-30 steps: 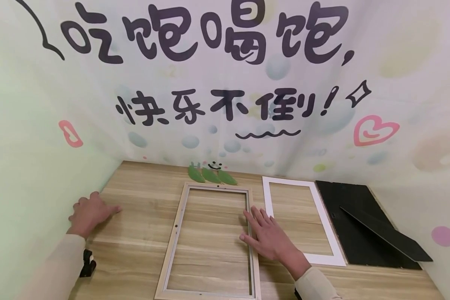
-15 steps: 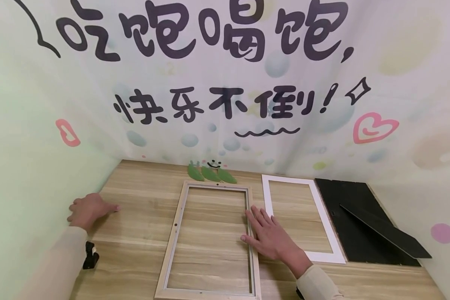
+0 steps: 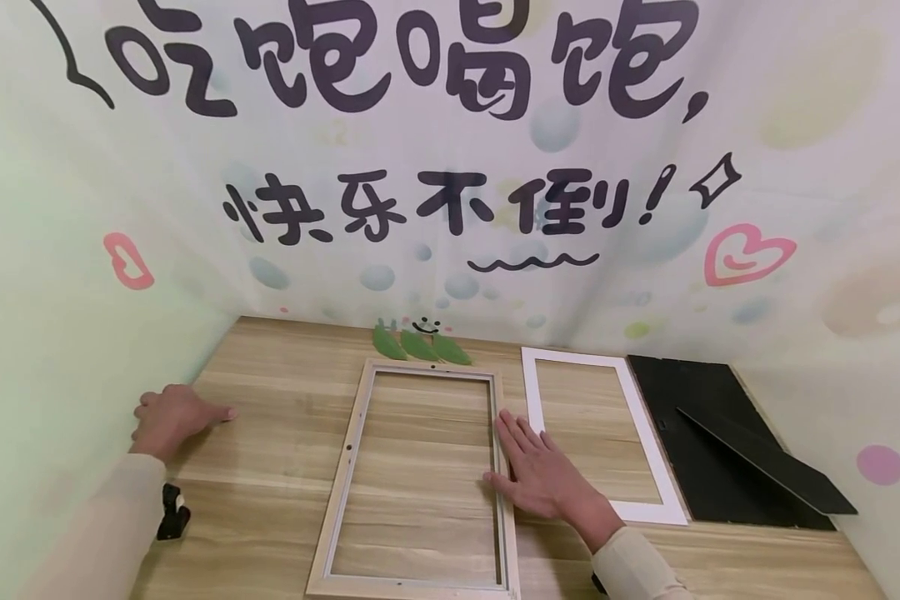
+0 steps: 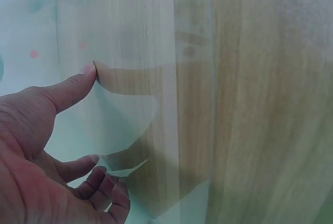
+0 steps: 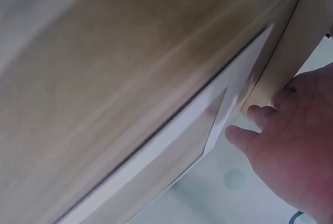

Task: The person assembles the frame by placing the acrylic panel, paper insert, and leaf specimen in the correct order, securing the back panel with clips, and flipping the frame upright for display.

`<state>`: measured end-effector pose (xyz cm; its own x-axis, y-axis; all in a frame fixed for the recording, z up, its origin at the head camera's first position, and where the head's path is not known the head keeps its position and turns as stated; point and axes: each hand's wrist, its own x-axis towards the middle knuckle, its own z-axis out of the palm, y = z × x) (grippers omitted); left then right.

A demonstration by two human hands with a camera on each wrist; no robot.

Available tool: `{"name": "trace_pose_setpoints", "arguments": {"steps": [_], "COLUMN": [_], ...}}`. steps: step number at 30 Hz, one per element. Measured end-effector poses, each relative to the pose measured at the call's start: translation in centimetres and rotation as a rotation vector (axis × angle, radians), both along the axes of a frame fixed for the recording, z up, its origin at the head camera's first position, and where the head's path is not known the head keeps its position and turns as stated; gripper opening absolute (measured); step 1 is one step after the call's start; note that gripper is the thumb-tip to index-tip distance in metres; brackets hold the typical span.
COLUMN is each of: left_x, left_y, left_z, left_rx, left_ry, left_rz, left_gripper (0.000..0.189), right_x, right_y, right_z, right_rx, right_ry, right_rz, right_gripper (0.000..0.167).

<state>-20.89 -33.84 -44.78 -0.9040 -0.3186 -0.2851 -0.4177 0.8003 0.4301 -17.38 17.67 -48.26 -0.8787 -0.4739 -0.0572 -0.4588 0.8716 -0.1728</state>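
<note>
My left hand [image 3: 171, 419] is at the table's left side, thumb stretched to the right and fingers bent. In the left wrist view its thumb and fingertips touch a clear, reflective sheet [image 4: 193, 11] that mirrors them. That sheet is barely discernible from the head. At the centre lies a pale wooden picture frame [image 3: 342, 483], with wood grain visible through its opening. My right hand [image 3: 543, 479] rests over the frame's right bar, fingers straight, thumb toward the opening. In the right wrist view the right fingertips are partly hidden behind the palm.
Right of the frame lies a white mat [image 3: 675, 500] with a rectangular window. Beside it is a black backing board [image 3: 690, 387] with its stand leg [image 3: 768, 458] raised. Three green leaves [image 3: 420, 345] lie behind the frame, near the printed back wall [image 3: 345, 283].
The right fingers have shifted slightly to the right along the frame's bar. The left hand keeps nearly the same place; the head view drifts a little.
</note>
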Motion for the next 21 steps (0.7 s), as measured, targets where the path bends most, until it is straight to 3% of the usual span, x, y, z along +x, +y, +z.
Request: {"name": "trace_pose_setpoints", "arguments": {"steps": [9,15,21], "left_x": [0.2,0.3,-0.1], "left_y": [0.1,0.1,0.2], "left_z": [-0.2,-0.1,-0.2], "left_rx": [0.006,0.01,0.005], "left_ry": [0.015,0.027,0.019], "left_rz": [0.025,0.017,0.049], "left_gripper": [0.091,0.086,0.079], "right_x": [-0.2,-0.4,-0.7], "right_y": [0.3,0.4,0.9], "right_z": [0.4,0.9,1.3], "right_rx": [-0.029,-0.028,-0.023], "right_ry": [-0.072,-0.118,-0.16], "right_rz": [0.038,0.069,0.104], "right_gripper": [0.078,0.079,0.08]}}
